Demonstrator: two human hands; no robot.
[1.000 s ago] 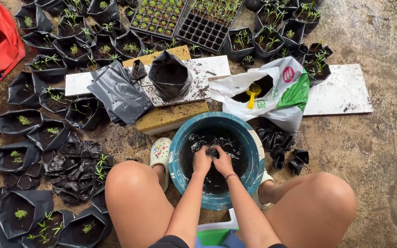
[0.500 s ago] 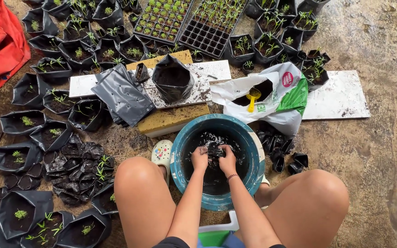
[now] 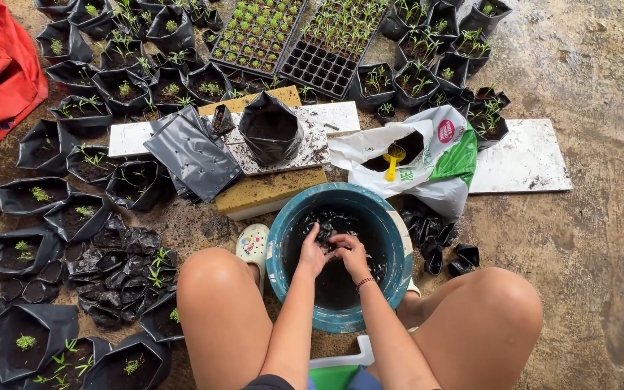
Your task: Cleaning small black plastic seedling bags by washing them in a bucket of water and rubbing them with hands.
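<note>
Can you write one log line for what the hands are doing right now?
left hand: in teal basin, on dark clump | right hand: same clump | yellow scoop: in soil bag

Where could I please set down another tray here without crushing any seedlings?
The bare concrete floor on the right, beyond the white board, is free. The board itself is mostly bare. Left of the blue tub, black grow bags crowd the ground, and seedling trays fill the top.

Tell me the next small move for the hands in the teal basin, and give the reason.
Probably lift the clump of dark soil clear of the teal basin. The left hand and right hand are pressed together around it, and the open black grow bag on the board beyond looks only partly filled.
</note>
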